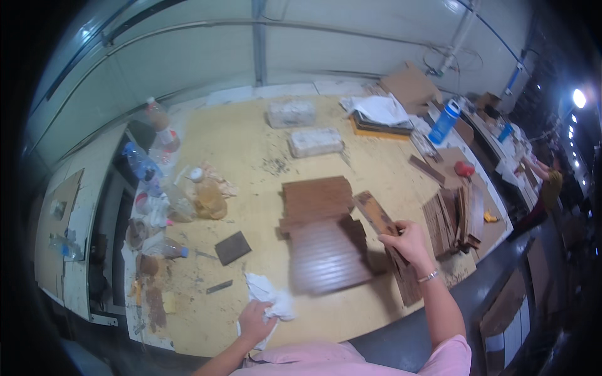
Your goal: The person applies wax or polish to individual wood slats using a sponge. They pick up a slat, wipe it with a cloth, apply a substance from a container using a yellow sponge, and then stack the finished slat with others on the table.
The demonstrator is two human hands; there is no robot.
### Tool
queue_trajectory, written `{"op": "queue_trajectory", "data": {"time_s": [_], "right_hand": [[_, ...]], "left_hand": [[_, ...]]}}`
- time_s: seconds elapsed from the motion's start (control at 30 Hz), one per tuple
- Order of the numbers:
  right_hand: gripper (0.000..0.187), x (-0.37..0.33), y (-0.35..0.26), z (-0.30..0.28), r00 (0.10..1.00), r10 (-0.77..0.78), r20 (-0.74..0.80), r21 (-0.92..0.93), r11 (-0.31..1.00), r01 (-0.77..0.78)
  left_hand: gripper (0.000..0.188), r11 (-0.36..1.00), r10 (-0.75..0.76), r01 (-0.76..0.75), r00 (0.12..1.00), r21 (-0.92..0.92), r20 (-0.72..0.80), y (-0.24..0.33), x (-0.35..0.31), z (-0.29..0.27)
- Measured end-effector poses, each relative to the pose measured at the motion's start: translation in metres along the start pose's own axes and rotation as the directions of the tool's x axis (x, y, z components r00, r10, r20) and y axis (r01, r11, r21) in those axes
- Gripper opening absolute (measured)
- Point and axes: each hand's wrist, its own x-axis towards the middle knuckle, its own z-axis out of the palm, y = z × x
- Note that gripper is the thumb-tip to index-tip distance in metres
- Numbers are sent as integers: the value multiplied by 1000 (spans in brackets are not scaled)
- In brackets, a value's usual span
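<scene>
My right hand (409,242) grips a long brown wooden strip (375,213) that angles up to the left over the table. My left hand (254,321) is closed on a crumpled white cloth (268,294) near the table's front edge. Between the hands lies a brown ribbed wooden panel (327,258), blurred in the picture. Behind it sits a stack of brown wooden boards (316,200). More dark strips (406,282) lie under my right wrist.
A pile of wooden pieces (453,220) stands at the right. Plastic bottles (207,194) and clutter crowd the left edge. Two pale blocks (315,142) lie further back, a blue bottle (444,122) at the far right. A small dark tile (232,247) lies left of the panel. Another person (547,182) works beyond.
</scene>
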Motion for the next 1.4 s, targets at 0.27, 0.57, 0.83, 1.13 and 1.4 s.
{"op": "queue_trajectory", "data": {"time_s": [0.27,0.57,0.83,1.13,1.4], "right_hand": [[57,135,-145,188,919,-161,360,-188,952,241],[47,214,-197,356,965,-102,241,-353,917,185],[39,221,-169,361,913,-378,154,-141,906,399],[16,12,-58,135,847,-523,93,-197,824,531],[44,-122,30,111,851,-511,118,-350,781,518]], "left_hand": [[33,995,-64,65,998,80,-12,1,-10,-2],[42,990,-76,78,997,120,-20,4,3,-4],[42,994,-54,56,998,97,-25,9,-1,-6],[32,997,-42,44,999,71,-32,5,5,-5],[33,996,-76,75,997,44,12,7,0,-1]]}}
